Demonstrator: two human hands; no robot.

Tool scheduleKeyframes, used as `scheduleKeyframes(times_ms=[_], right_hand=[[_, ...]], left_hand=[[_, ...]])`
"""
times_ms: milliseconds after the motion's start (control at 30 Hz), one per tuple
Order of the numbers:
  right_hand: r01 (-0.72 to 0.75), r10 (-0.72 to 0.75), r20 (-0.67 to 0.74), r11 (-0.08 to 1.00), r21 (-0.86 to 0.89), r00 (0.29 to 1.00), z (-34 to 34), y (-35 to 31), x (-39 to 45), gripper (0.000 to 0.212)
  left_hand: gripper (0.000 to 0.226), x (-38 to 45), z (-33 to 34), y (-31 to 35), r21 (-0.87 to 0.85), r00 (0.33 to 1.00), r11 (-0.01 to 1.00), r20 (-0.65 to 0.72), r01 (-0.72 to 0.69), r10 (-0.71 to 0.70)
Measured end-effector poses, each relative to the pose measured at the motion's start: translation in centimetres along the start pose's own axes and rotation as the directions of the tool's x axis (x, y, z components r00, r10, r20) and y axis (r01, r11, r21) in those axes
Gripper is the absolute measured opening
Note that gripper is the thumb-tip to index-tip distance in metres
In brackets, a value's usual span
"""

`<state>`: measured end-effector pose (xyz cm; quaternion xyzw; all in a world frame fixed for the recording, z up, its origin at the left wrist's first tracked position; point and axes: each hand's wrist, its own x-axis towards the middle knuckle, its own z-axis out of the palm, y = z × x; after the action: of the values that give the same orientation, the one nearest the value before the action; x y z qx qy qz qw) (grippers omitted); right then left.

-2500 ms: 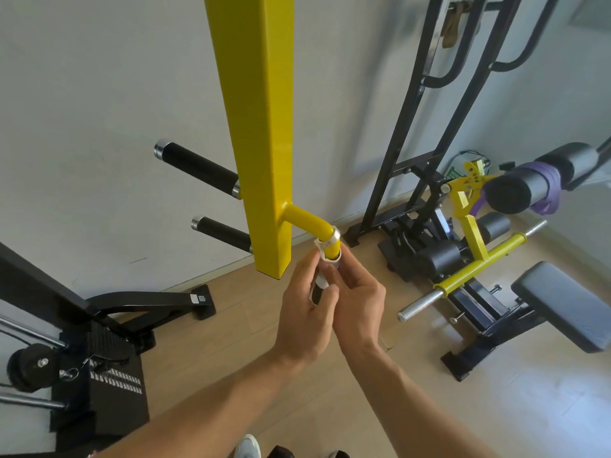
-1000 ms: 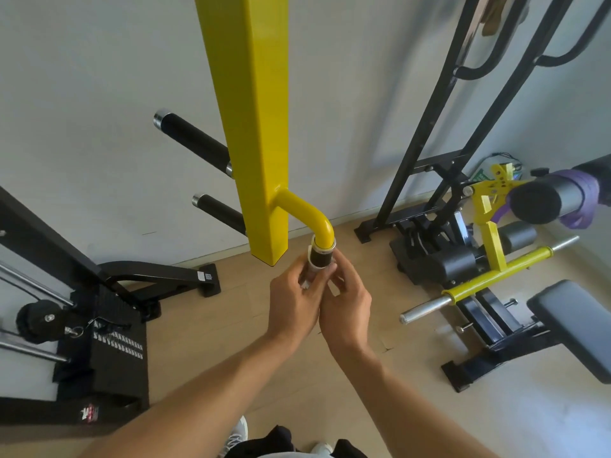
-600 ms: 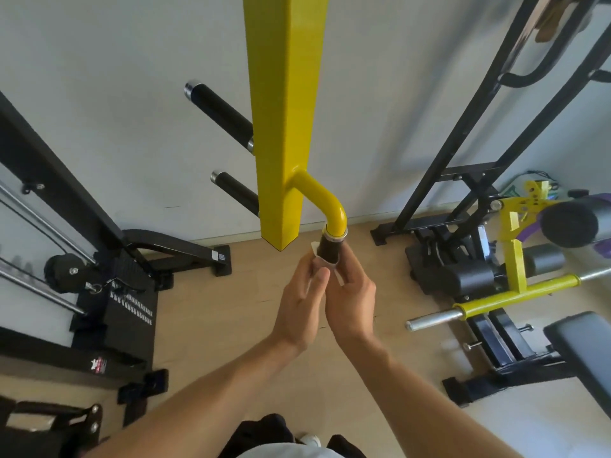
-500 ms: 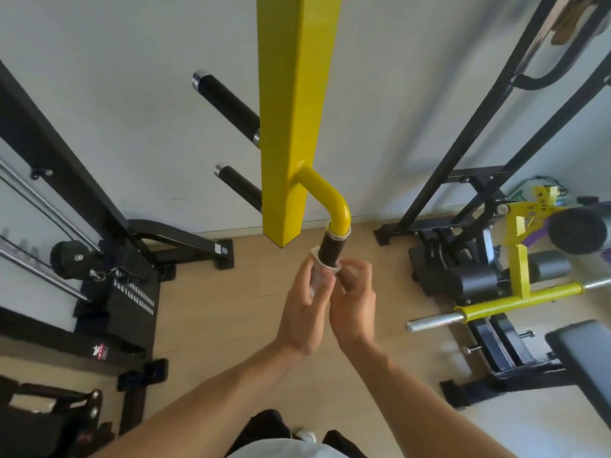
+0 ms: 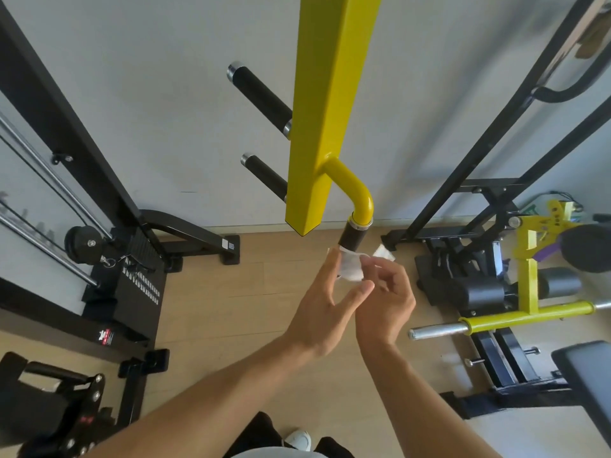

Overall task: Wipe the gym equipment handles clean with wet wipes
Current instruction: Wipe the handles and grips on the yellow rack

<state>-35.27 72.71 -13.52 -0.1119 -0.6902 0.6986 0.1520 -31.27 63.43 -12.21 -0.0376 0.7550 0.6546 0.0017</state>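
A yellow post (image 5: 325, 110) hangs down in front of me, with a curved yellow tube ending in a black handle (image 5: 353, 235). A white wet wipe (image 5: 349, 270) sits around the handle's lower end. My left hand (image 5: 325, 305) holds the wipe loosely between index fingertip and thumb, fingers stretched out. My right hand (image 5: 386, 300) pinches the wipe's other side, and one corner sticks out above its fingers. Two more black handles (image 5: 261, 94) (image 5: 264, 173) jut from the post's left side.
A black cable machine with weight stack (image 5: 132, 285) stands on the left. On the right are a black rack frame (image 5: 489, 133), a yellow bar (image 5: 525, 315) and a padded bench (image 5: 588, 375). Wooden floor lies below, and my shoe (image 5: 299, 439) shows at the bottom.
Both hands have slid down the black handle to its lower end, baring more of the grip. My left hand's fingers have loosened and spread. The view has shifted right.
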Motion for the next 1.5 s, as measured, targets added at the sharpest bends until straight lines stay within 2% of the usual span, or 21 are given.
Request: scheduleKeyframes(times_ms=[67,133,233,333,467,533,600,667,733,800,933,1033,1200,1267,1367,1400,1433,1500], right_hand=[[0.064,-0.064,0.037,0.998,0.004,0.997,0.3,-0.3,0.3,0.010],[0.127,-0.123,0.095,0.991,-0.032,0.988,0.6,-0.1,0.3,0.028],[0.031,-0.025,0.170,0.999,-0.033,0.985,1.1,0.3,0.6,0.048],[-0.024,0.058,0.254,0.991,-0.134,0.966,2.0,0.2,1.8,0.034],[0.092,0.027,0.364,0.948,-0.306,0.931,2.8,-0.5,3.0,0.010],[0.107,-0.013,0.298,0.947,-0.302,0.954,3.1,-1.5,2.8,0.013],[0.105,-0.070,0.164,0.970,-0.219,0.984,3.7,-2.9,2.3,0.017],[0.133,-0.120,0.077,0.972,-0.194,0.990,4.3,-3.6,2.1,0.017],[0.140,-0.126,0.069,0.955,-0.262,0.990,4.7,-3.2,1.9,0.011],[0.089,-0.063,0.094,0.950,-0.298,0.994,5.0,-1.7,1.9,0.012],[-0.020,0.058,0.113,0.951,-0.308,0.992,5.6,1.7,1.2,0.012],[-0.063,0.109,0.104,0.926,-0.371,0.989,5.5,2.4,1.2,0.011],[0.046,-0.033,0.056,0.965,-0.256,0.998,6.2,-0.6,2.1,0.010],[0.041,-0.024,0.073,0.967,-0.251,0.997,6.2,-0.2,1.7,0.011],[-0.068,0.118,0.115,0.926,-0.371,0.986,6.0,2.2,0.8,0.018],[-0.091,0.154,0.119,0.905,-0.415,0.981,5.9,2.6,0.7,0.019],[-0.084,0.155,0.121,0.887,-0.454,0.980,5.9,2.7,0.9,0.018],[0.041,0.043,0.154,0.862,-0.505,0.987,5.9,2.0,1.5,0.019]], left_hand=[[0.042,0.5,0.1,0.0,-0.029,1.000,0.999,0.003,-0.015,0.015],[0.042,1.1,0.1,0.3,-0.061,1.000,0.998,0.018,-0.010,0.011],[0.029,1.9,-0.7,0.8,-0.082,0.999,0.997,0.038,0.013,-0.010],[0.030,2.7,-2.2,1.1,-0.039,0.996,0.998,0.076,0.056,-0.053],[0.028,3.1,-4.1,1.3,-0.137,0.987,0.986,0.138,0.098,-0.079],[0.029,2.9,-4.8,0.8,-0.193,0.991,0.974,0.079,0.118,-0.105],[0.062,2.8,-5.5,-0.1,-0.208,0.988,0.966,0.017,0.155,-0.155],[0.069,2.8,-6.2,-1.1,-0.173,0.988,0.973,0.000,0.152,-0.154],[0.060,2.8,-6.7,-1.6,-0.134,0.991,0.982,-0.006,0.133,-0.135],[0.055,2.8,-7.3,-1.6,-0.109,0.992,0.987,-0.006,0.121,-0.123],[0.074,2.6,-8.4,-1.6,-0.073,0.991,0.988,0.019,0.136,-0.135],[0.079,2.6,-9.0,-1.3,0.011,0.985,0.989,0.084,0.149,-0.149],[0.071,3.4,-9.2,-0.1,0.039,0.985,0.991,0.111,0.131,-0.134],[0.057,3.7,-9.0,0.9,0.051,0.994,0.997,0.093,0.052,-0.057],[0.038,4.1,-9.1,3.6,0.113,0.968,0.962,0.068,-0.249,0.242],[0.033,4.3,-9.3,4.8,0.160,0.922,0.909,0.052,-0.386,0.383],[0.027,4.6,-9.5,6.1,0.235,0.842,0.813,0.051,-0.533,0.537],[0.022,5.8,-9.7,8.1,0.426,0.631,0.516,0.191,-0.743,0.752]])
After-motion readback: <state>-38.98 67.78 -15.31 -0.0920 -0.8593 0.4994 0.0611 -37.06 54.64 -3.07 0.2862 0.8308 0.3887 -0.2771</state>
